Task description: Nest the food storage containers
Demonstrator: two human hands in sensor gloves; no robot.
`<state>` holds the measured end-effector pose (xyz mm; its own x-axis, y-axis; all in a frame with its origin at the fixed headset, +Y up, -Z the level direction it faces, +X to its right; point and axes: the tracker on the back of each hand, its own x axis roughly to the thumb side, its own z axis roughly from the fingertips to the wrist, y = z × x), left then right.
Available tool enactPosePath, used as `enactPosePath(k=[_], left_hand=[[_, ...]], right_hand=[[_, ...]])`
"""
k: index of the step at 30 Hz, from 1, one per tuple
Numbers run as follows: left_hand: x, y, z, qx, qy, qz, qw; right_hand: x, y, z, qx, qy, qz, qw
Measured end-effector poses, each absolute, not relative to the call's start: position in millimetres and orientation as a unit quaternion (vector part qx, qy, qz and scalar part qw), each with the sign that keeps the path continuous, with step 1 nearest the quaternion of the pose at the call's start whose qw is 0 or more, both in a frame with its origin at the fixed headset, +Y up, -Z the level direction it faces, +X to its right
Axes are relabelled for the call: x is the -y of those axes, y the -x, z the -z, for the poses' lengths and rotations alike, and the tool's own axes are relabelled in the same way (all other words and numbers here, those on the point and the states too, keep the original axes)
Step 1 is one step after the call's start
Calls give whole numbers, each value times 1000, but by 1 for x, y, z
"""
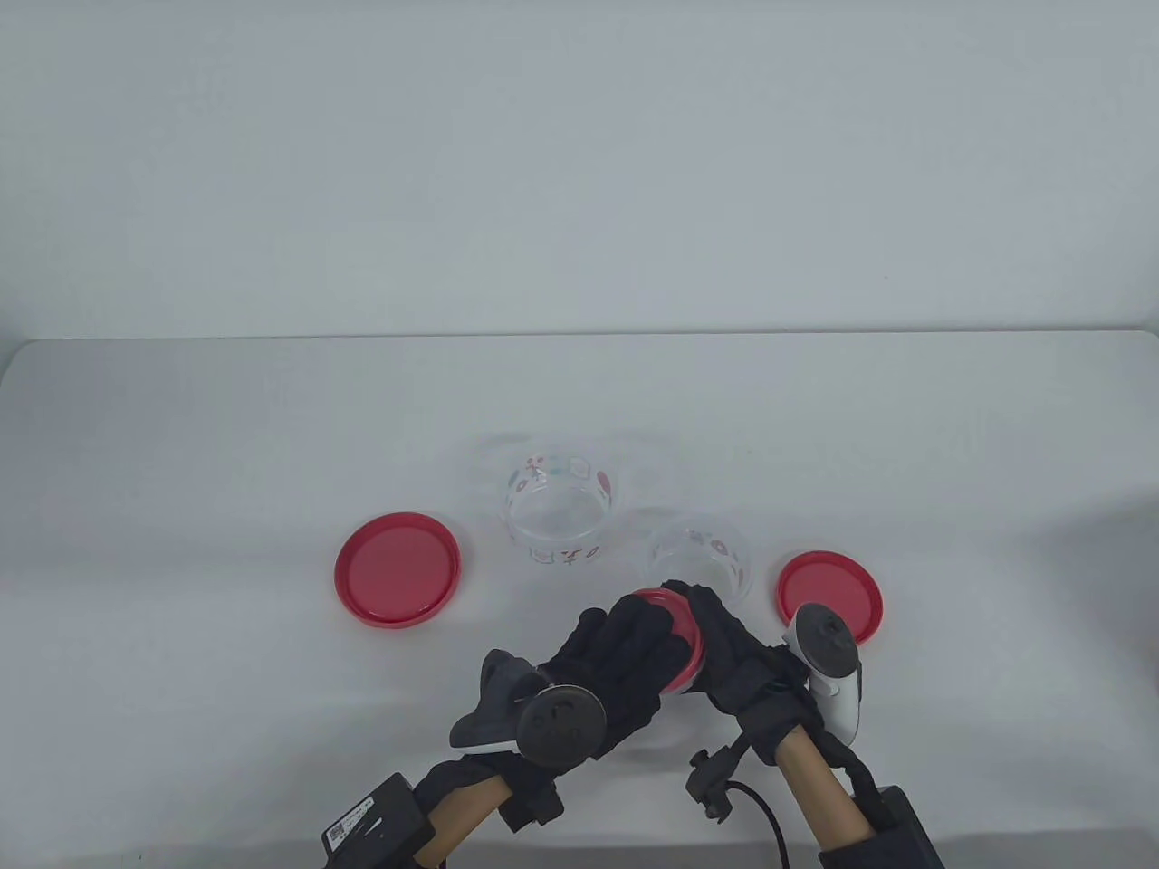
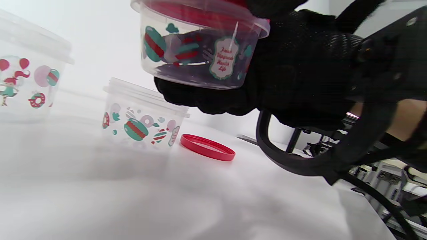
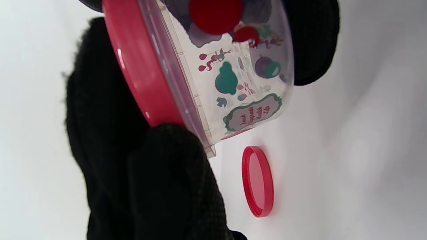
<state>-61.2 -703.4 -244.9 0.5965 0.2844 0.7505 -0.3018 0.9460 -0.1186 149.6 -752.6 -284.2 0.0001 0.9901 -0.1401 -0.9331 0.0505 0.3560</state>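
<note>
Both my gloved hands hold one small lidded container up off the white table [image 1: 181, 507].

From the table view, my left hand [image 1: 602, 674] lies spread over the red lid [image 1: 677, 634] of the small clear printed plastic tub, while my right hand [image 1: 738, 656] wraps its far side; behind them two open clear printed tubs stand lidless – the larger one [image 1: 560, 514] further back, the middle one [image 1: 702, 563] touching it on the right – with a big red round lid [image 1: 398, 568] lying flat at left and a smaller red lid [image 1: 828, 596] at right. In the left wrist view the small clear tub [image 2: 196, 50] hangs in the air, my right fingers [image 2: 206, 96] cupped under its base – the lid still on it. In the right wrist view my left fingers [image 3: 160, 180] press the lid's rim [image 3: 140, 70], the tub tilted on its side.
</note>
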Motion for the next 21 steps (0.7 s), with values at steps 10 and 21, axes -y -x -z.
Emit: enactPosePath(k=[10,21], left_hand=[[705,62,241,460,-3,-153,874],[703,99,262,276,-45,-284,917]], right_hand=[[752,-151,289,-237,-109,-706,658],[751,-151,288,-168,-100,-688,699]])
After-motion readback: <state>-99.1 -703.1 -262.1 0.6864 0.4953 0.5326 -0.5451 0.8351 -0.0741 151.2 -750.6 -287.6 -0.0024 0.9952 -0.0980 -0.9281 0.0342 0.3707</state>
